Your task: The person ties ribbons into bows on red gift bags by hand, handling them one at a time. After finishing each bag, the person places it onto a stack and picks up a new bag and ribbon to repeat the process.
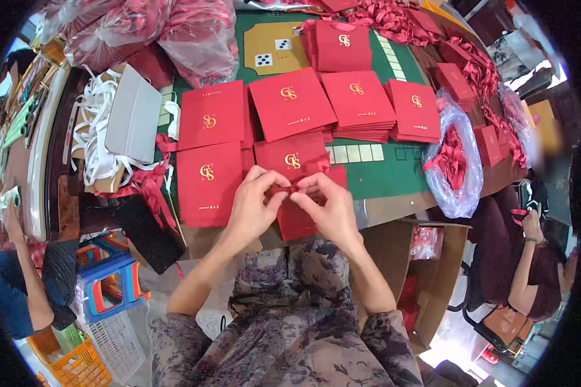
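Observation:
My left hand (255, 201) and my right hand (329, 205) meet over a red paper bag with gold lettering (297, 222) at the table's near edge. Thumb and fingers of both are pinched on a red ribbon (279, 189), whose small details the fingertips partly hide. Directly beyond my fingers lies another red bag with a gold emblem (289, 146). To the left, a pile of similar red bags (206, 193) lies flat on the green tabletop.
More stacked red bags (357, 103) line the table's middle. A plastic bag of red ribbon (454, 164) is at right, and a box of white ribbons (132, 116) at left. A black phone-like slab (150, 233) sits by the near left edge. Other people's arms (526, 258) show at both sides.

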Available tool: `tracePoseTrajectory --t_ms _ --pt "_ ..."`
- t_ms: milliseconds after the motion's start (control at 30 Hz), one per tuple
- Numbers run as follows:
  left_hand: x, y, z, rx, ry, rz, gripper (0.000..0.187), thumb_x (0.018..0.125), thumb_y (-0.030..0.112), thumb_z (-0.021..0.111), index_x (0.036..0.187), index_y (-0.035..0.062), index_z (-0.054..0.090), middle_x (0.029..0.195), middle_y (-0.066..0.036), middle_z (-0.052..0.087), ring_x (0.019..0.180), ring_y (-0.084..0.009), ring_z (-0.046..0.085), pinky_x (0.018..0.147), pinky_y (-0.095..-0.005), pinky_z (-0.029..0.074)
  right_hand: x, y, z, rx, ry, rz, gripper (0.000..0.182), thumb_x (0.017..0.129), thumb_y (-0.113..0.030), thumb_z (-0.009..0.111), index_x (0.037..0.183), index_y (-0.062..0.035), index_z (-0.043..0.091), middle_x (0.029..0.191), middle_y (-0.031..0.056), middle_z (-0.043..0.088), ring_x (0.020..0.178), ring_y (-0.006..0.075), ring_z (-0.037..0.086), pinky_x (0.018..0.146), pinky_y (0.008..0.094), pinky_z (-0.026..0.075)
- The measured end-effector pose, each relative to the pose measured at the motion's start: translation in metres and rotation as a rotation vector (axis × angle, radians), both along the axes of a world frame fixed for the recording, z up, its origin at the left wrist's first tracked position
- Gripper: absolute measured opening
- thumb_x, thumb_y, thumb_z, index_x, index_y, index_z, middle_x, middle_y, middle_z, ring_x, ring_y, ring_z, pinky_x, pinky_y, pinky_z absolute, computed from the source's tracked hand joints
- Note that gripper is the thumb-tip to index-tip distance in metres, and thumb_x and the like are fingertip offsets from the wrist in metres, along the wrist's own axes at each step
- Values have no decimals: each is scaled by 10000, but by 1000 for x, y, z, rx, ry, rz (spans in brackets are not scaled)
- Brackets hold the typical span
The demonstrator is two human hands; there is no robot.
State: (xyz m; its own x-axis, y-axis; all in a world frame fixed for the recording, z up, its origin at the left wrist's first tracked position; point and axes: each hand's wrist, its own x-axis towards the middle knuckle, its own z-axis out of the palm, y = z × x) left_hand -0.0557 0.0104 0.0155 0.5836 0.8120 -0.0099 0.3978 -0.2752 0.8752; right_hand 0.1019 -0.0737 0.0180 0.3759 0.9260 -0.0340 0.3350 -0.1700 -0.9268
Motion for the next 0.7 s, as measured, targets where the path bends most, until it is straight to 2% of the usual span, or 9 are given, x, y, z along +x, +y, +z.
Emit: tracePoseTrajectory --t_ms 67,100,133,200,267,367,400,500,700 --pt "0 2 -4 -54 -45 40 222 790 20 779 984 26 669 997 -83 555 787 -164 623 607 -289 520 7 1 17 64 -82 -9 115 888 -101 724 910 0 671 824 71 689 744 134 670 682 285 523" --pt "0 1 -1 -50 -48 40 222 790 20 779 984 26 669 997 -83 555 787 -164 623 607 -289 520 12 4 25 52 -186 -16 92 884 -85 711 919 -4 684 838 91 671 730 204 679 688 321 527" --pt "1 -1 4 -14 -32 15 238 774 24 787 971 30 654 994 -94 546 804 -213 637 633 -325 529 19 9 26 57 -190 -17 92 884 -85 711 919 -4 684 838 91 671 730 204 679 688 321 527" --pt "4 -5 6 24 -19 -15 254 758 28 795 958 33 638 992 -106 537 821 -263 652 659 -360 538 32 18 27 149 -437 207 97 874 -97 703 922 -13 694 869 117 655 724 280 666 705 356 530" --pt "7 -9 1 209 -50 -44 254 752 22 791 951 45 635 985 -109 522 814 -273 645 663 -380 541 43 27 29 26 -453 305 132 871 -135 693 944 -26 713 869 134 675 750 326 655 735 375 531" --pt "8 -12 -3 275 -73 -53 203 766 26 772 922 48 644 967 -106 507 798 -264 636 663 -392 538 62 44 25 -216 -291 665 174 883 -183 684 964 -40 737 858 126 730 811 268 693 770 360 532" --pt "9 -13 -3 316 -96 -57 172 775 29 764 901 49 649 962 -101 505 789 -255 635 662 -390 538 66 49 27 -215 -292 662 174 883 -183 684 964 -40 737 858 126 730 811 268 693 770 360 532" --pt "9 -14 0 376 -64 -92 117 788 41 750 871 60 670 956 -90 506 777 -243 639 651 -388 539 74 60 26 -193 -128 884 161 876 -160 691 947 -31 756 864 95 752 809 173 704 766 311 533" --pt "5 -7 0 558 -83 -160 100 805 53 735 897 73 700 947 -79 518 765 -235 640 636 -370 543 68 61 22 -242 -16 765 125 826 -127 716 867 -19 762 788 45 744 732 92 658 714 274 513"
